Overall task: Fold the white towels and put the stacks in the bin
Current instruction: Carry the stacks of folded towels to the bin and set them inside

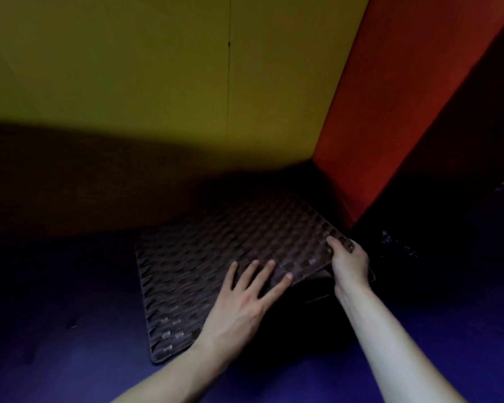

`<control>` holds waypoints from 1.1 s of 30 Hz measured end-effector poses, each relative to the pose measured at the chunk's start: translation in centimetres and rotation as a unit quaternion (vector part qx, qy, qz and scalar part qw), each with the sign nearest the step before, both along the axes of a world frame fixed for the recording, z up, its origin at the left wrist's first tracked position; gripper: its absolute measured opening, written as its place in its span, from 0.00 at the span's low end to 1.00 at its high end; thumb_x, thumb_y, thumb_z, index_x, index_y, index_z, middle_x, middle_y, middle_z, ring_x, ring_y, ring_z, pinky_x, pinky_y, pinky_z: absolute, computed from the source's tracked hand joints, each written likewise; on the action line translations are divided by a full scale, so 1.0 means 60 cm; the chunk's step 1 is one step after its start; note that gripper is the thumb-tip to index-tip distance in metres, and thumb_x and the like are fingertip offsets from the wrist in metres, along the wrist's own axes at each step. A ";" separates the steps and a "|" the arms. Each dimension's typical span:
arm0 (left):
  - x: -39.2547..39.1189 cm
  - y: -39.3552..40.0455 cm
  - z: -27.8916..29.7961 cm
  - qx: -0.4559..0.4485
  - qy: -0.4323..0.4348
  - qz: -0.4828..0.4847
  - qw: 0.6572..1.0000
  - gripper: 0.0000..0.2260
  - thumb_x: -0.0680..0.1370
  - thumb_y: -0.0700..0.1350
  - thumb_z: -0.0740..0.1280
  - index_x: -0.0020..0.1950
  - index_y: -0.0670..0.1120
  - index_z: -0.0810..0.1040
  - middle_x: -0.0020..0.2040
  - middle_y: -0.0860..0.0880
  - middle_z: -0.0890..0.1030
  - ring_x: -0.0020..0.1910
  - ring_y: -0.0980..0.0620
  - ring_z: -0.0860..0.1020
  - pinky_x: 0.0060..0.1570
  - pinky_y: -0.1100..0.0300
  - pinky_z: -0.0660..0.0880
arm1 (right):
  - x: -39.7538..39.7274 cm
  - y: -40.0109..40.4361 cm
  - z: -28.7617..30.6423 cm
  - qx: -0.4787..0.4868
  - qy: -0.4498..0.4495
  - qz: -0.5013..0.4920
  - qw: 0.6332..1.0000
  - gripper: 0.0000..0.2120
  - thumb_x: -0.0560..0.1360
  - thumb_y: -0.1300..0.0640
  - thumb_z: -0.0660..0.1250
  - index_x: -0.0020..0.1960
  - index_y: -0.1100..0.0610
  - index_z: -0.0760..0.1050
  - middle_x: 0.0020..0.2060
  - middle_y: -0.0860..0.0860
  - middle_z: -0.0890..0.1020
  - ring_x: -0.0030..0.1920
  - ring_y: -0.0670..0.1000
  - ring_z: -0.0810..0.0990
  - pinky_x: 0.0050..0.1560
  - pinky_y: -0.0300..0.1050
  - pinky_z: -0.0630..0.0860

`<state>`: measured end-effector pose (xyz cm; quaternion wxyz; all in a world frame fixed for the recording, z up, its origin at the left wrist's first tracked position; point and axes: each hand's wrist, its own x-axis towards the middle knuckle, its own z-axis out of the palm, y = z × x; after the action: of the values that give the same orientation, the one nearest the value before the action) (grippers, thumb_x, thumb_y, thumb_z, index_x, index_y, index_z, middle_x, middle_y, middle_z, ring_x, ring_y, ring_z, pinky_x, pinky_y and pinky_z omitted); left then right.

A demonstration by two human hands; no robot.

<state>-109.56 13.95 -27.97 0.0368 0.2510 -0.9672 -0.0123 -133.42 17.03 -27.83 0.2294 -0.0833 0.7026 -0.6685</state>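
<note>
Two bare forearms are stretched forward over a dark blue floor (70, 286). Flat on a brown woven lid (216, 251) the left hand (245, 301) is laid, its fingers straight and spread. The lid's right corner is gripped by the right hand (348, 263), thumb on top and fingers curled beneath; that corner is raised, and a dark opening, seemingly the bin (317, 289), is seen under it. Beyond, a yellow wall (157, 68) is met by a red panel (390, 97).
</note>
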 end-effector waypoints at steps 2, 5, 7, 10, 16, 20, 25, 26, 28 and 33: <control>-0.015 -0.005 -0.001 -0.001 -0.011 -0.031 0.999 0.29 0.76 0.47 0.58 0.78 0.56 0.66 0.74 0.44 0.74 0.70 0.40 0.75 0.64 0.38 0.74 | -0.018 0.015 -0.009 0.025 0.030 -0.016 0.999 0.06 0.76 0.64 0.72 0.44 0.54 0.82 0.50 0.60 0.85 0.48 0.57 0.84 0.54 0.50 0.80; -0.018 -0.016 -0.020 0.011 -0.043 -0.047 0.998 0.26 0.79 0.55 0.65 0.77 0.60 0.66 0.73 0.43 0.74 0.70 0.40 0.75 0.66 0.40 0.74 | -0.044 0.055 -0.018 0.054 0.052 -0.039 0.996 0.08 0.75 0.64 0.73 0.53 0.58 0.80 0.50 0.59 0.84 0.48 0.55 0.82 0.55 0.47 0.78; -0.010 -0.016 -0.033 0.026 -0.044 -0.034 0.998 0.23 0.80 0.60 0.59 0.76 0.62 0.67 0.73 0.44 0.75 0.69 0.40 0.76 0.65 0.41 0.74 | -0.067 0.084 -0.034 0.093 0.090 -0.055 0.990 0.12 0.76 0.62 0.74 0.58 0.63 0.80 0.52 0.60 0.84 0.52 0.58 0.82 0.57 0.47 0.77; -0.003 -0.005 -0.052 0.022 -0.044 -0.034 0.998 0.23 0.82 0.62 0.55 0.77 0.62 0.66 0.74 0.44 0.73 0.70 0.41 0.74 0.66 0.41 0.73 | -0.084 0.117 -0.056 0.178 0.133 -0.054 0.974 0.14 0.77 0.58 0.73 0.59 0.64 0.79 0.54 0.61 0.83 0.55 0.61 0.81 0.59 0.51 0.76; -0.011 -0.024 -0.075 -0.001 -0.024 -0.032 0.999 0.24 0.83 0.59 0.53 0.79 0.58 0.63 0.77 0.44 0.69 0.74 0.40 0.71 0.67 0.38 0.72 | -0.075 0.142 -0.077 0.222 0.227 -0.042 0.947 0.13 0.79 0.51 0.69 0.60 0.57 0.77 0.57 0.58 0.74 0.54 0.59 0.77 0.56 0.52 0.74; -0.002 -0.027 -0.075 0.009 -0.020 -0.030 0.999 0.27 0.81 0.62 0.57 0.79 0.57 0.64 0.78 0.44 0.69 0.74 0.40 0.71 0.68 0.38 0.70 | -0.067 0.137 -0.078 0.243 0.278 0.014 0.929 0.16 0.83 0.50 0.61 0.67 0.56 0.75 0.58 0.57 0.76 0.58 0.60 0.77 0.55 0.51 0.72; 0.003 -0.007 -0.079 -0.008 0.001 -0.024 1.000 0.26 0.82 0.60 0.56 0.79 0.57 0.64 0.77 0.42 0.69 0.72 0.38 0.73 0.66 0.38 0.72 | -0.065 0.138 -0.080 0.247 0.292 0.032 0.923 0.18 0.84 0.48 0.59 0.70 0.52 0.74 0.59 0.56 0.77 0.60 0.60 0.76 0.55 0.52 0.72; 0.002 -0.005 -0.081 -0.014 0.009 -0.025 1.000 0.25 0.82 0.59 0.56 0.79 0.57 0.65 0.76 0.42 0.70 0.71 0.38 0.73 0.65 0.38 0.72 | -0.067 0.138 -0.082 0.248 0.297 0.030 0.922 0.18 0.84 0.48 0.59 0.70 0.52 0.74 0.59 0.56 0.77 0.60 0.60 0.76 0.56 0.53 0.72; 0.002 -0.004 -0.083 -0.020 0.024 -0.028 0.999 0.24 0.82 0.59 0.57 0.78 0.57 0.65 0.76 0.42 0.71 0.70 0.38 0.74 0.65 0.38 0.72 | -0.067 0.138 -0.083 0.252 0.303 0.027 0.919 0.18 0.83 0.48 0.59 0.70 0.54 0.74 0.60 0.57 0.77 0.61 0.61 0.76 0.57 0.54 0.72; 0.003 -0.008 -0.088 -0.015 0.040 -0.031 0.999 0.25 0.82 0.59 0.57 0.79 0.58 0.63 0.77 0.43 0.69 0.72 0.40 0.72 0.67 0.38 0.71 | -0.062 0.135 -0.078 0.262 0.310 0.021 0.914 0.18 0.83 0.49 0.59 0.69 0.56 0.74 0.60 0.58 0.78 0.60 0.61 0.76 0.58 0.56 0.73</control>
<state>-109.38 13.47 -33.22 0.0790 0.2199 -0.9723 -0.0093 -137.11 25.12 -32.51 0.0276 -0.2385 0.8863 -0.3959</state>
